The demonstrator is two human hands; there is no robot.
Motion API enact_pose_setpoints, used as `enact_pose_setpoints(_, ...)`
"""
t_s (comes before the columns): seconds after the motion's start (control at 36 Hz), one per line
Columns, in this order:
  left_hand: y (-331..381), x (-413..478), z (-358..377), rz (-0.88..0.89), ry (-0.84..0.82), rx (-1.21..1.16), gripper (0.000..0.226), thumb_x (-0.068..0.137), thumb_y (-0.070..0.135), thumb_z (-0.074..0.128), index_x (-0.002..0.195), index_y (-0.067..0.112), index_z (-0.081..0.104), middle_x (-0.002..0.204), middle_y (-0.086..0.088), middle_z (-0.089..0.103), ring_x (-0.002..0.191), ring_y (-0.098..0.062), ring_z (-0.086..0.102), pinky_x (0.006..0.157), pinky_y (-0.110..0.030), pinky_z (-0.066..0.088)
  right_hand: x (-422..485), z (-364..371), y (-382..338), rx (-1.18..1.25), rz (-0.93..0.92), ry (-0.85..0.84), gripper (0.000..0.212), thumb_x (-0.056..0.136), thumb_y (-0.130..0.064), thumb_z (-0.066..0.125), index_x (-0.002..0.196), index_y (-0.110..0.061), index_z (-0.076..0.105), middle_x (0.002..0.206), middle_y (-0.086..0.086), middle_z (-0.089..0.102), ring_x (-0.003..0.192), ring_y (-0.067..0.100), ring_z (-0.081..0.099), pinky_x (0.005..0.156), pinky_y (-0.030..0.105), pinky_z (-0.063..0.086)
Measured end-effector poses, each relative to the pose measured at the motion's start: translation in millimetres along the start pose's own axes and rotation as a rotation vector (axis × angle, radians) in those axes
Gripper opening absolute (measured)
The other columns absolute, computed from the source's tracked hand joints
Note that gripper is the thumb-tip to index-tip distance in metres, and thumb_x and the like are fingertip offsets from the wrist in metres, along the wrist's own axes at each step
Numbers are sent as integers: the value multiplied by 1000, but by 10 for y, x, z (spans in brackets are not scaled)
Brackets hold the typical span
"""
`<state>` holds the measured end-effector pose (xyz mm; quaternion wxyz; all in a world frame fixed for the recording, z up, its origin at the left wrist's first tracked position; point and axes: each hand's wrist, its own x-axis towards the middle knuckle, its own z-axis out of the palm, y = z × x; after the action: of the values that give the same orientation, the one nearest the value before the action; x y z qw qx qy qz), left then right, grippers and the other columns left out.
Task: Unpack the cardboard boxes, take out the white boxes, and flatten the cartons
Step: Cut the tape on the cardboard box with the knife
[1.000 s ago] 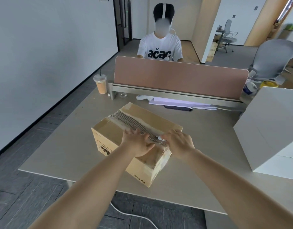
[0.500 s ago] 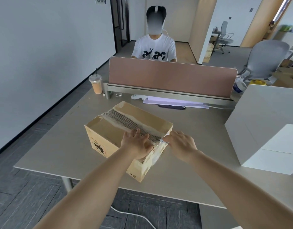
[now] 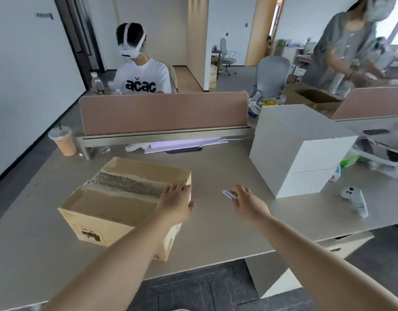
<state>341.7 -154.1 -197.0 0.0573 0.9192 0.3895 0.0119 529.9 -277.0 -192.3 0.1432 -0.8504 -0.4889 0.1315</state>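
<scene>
A closed cardboard box point(image 3: 108, 209) sits on the desk point(image 3: 216, 232) near its front edge, with a torn strip of tape along the top seam. My left hand point(image 3: 176, 203) rests on the box's right end, fingers over the top edge. My right hand point(image 3: 247, 202) hovers above the desk to the right of the box and holds a small white cutter point(image 3: 229, 194), its tip pointing left. Stacked white boxes point(image 3: 301, 151) stand at the right of the desk.
A pink divider panel point(image 3: 164, 113) runs across the back of the desk, with an iced drink cup point(image 3: 63, 141) at its left end. A white controller point(image 3: 354, 199) lies at the right. One person sits behind the divider, another stands at far right.
My right hand has pulled away from the box seam to the right with the cutter. My left hand slid to the box's right end. The view swung right.
</scene>
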Motion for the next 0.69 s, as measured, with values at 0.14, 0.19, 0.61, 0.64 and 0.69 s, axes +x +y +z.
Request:
enact_pose_setpoints(0.14, 574, 150, 149, 123, -86, -63, 60, 96, 41, 46, 149, 16, 30, 155, -3, 29, 141, -24, 28, 115, -35, 23, -384, -57, 689, -37, 210, 45, 23, 102, -36, 27, 109, -17, 39, 100, 8, 66, 80, 30, 61, 62, 31, 39)
enact_pose_setpoints(0.19, 815, 193, 231, 157, -124, -95, 61, 96, 42, 45, 149, 17, 29, 156, -3, 28, 141, -25, 29, 114, -35, 24, -478, -92, 997, -65, 261, 65, 31, 103, -43, 22, 99, -18, 41, 98, 8, 66, 84, 31, 63, 62, 32, 38)
enact_pose_setpoints(0.61, 2400, 836, 1045, 144, -395, -147, 59, 99, 40, 42, 151, 17, 26, 160, -2, 20, 146, -18, 17, 117, -30, 17, -50, -101, 3134, -147, 212, -42, 20, 98, -32, 48, 113, -30, 61, 116, -6, 57, 112, 21, 51, 91, 32, 36)
enact_pose_setpoints(0.64, 2491, 889, 1095, 130, -402, -154, 59, 99, 40, 42, 151, 17, 26, 160, -2, 20, 147, -18, 17, 117, -30, 17, 16, -86, 3243, -157, 188, -55, 20, 98, -31, 48, 113, -30, 62, 116, -7, 56, 112, 20, 51, 92, 31, 35)
enact_pose_setpoints(0.69, 2647, 971, 1188, 104, -417, -169, 59, 99, 39, 42, 151, 17, 26, 160, -2, 19, 147, -17, 17, 117, -30, 17, 138, -63, 3430, -176, 139, -73, 19, 98, -28, 48, 109, -30, 63, 114, -9, 56, 110, 19, 51, 91, 31, 35)
